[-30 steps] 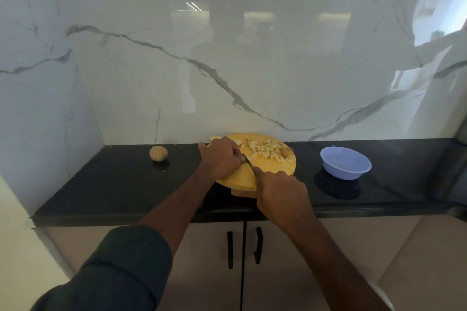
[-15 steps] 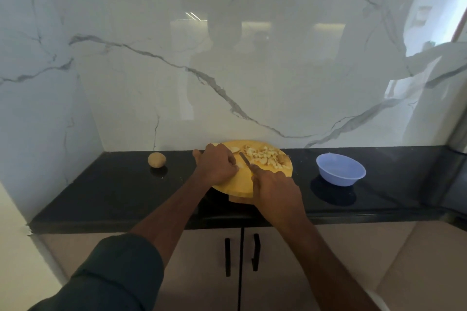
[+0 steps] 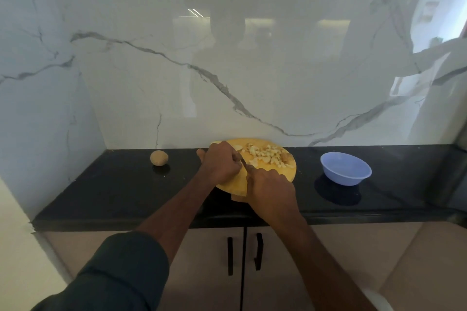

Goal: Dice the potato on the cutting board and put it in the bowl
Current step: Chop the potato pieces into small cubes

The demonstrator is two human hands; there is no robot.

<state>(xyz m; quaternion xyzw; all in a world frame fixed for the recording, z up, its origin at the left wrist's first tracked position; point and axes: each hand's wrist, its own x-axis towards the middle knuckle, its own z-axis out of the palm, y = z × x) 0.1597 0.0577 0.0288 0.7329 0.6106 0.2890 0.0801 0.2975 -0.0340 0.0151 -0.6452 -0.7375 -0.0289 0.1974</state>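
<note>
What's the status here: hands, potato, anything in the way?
Right hand grips knife; left hand curled over the piece being cut. Diced potato on cutting board. Bowl empty, path clear. Whole potato off left.

No readable text, label, brand, number or sign is showing anywhere, on any object or surface in view.

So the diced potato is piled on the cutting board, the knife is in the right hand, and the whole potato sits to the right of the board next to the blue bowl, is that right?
Not quite. In the head view the whole potato sits left of the board, apart from the bowl, which is on the right. The rest holds: diced potato is piled on the board, and the right hand holds the knife.
</note>
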